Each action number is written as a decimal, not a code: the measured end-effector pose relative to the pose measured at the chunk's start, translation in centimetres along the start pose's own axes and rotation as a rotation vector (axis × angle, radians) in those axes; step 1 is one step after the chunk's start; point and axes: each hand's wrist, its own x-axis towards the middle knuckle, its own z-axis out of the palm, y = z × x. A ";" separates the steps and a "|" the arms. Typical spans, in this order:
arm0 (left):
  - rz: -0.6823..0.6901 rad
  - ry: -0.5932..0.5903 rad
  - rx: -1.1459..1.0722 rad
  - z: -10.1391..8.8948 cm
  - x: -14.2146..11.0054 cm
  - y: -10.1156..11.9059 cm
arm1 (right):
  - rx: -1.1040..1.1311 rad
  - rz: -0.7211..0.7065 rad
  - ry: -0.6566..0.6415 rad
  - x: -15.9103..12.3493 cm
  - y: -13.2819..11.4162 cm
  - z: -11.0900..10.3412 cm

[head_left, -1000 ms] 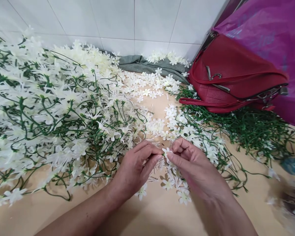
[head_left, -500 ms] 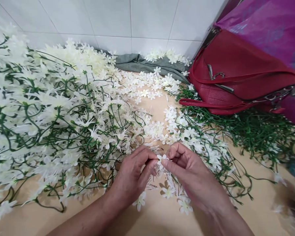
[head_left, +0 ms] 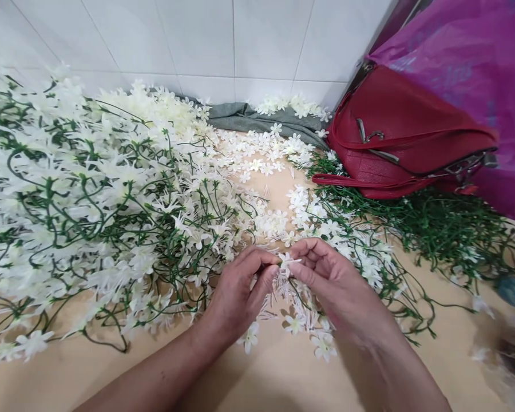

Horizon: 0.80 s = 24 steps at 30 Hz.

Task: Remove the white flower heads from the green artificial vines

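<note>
A small white artificial flower (head_left: pixel 285 264) is held up between my two hands, above the table. My left hand (head_left: pixel 240 292) pinches it from the left at its green base, thumb against forefinger. From the right, the thumb and curled fingers of my right hand (head_left: pixel 341 294) close on its petals, and a thin white stamen points toward that hand. Beneath my fingers lie loose white stamens (head_left: pixel 313 315). Two loose flower heads (head_left: pixel 324 345) rest on the tabletop near my right wrist, and another lies by my left wrist.
To the left rises a big heap of white flowers on green stems (head_left: pixel 124 194). Bare green stems (head_left: pixel 429 229) lie at right, below a red handbag (head_left: pixel 407 131) and a purple plastic bag (head_left: pixel 506 103). A grey cloth (head_left: pixel 257 117) runs along the tiled wall (head_left: pixel 266 40).
Between my hands, the flower has tilted, and its stamen now shows toward my right hand. My right thumb has drawn back slightly from the petals' centre. The whole view has shifted a little.
</note>
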 end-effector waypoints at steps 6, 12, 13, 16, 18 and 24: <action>-0.041 -0.024 -0.004 -0.2 -0.1 0.0 | -0.014 0.043 -0.036 -0.1 -0.8 -0.6; -0.055 -0.069 -0.016 0.0 -0.2 0.0 | -0.080 0.043 -0.032 0.2 0.2 -0.6; -0.051 -0.067 -0.015 0.0 -0.2 0.0 | -0.076 0.032 -0.031 0.2 0.3 -0.5; -0.040 -0.072 -0.005 0.0 -0.1 -0.1 | -0.094 0.013 -0.044 0.3 0.4 -0.5; -0.038 -0.086 0.002 -0.1 -0.1 -0.2 | -0.118 0.005 -0.051 0.3 0.2 -0.6; 0.003 -0.132 -0.011 -0.2 -0.4 -0.5 | -0.183 0.017 -0.095 0.4 -0.5 -0.7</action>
